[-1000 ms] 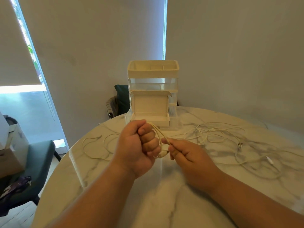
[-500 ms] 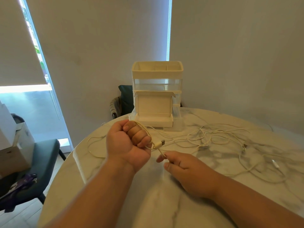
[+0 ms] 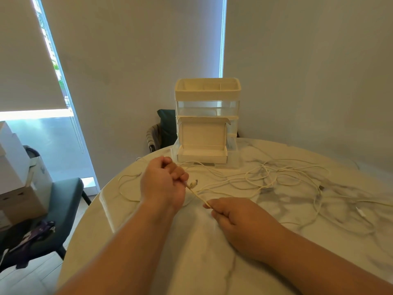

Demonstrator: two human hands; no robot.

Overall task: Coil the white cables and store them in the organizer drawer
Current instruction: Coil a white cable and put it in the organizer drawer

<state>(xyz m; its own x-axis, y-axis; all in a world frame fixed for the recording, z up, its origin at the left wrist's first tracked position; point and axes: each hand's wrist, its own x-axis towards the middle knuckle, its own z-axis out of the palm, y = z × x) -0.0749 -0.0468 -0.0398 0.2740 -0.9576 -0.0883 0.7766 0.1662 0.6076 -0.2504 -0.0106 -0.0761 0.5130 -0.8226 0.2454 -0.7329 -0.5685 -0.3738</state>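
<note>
Here, left hand point(image 3: 163, 184) fisted around one white cable point(image 3: 198, 194) just behind its plug point(image 3: 193, 184), right hand point(image 3: 238, 216) pinching the same strand at four o'clock, taut between (likely to measure a first loop). Loose white cables point(image 3: 276, 177) sprawled at two o'clock on the table point(image 3: 191, 262); organizer point(image 3: 207, 122) at twelve, drawer point(image 3: 202, 155) pulled open, ready.
</note>
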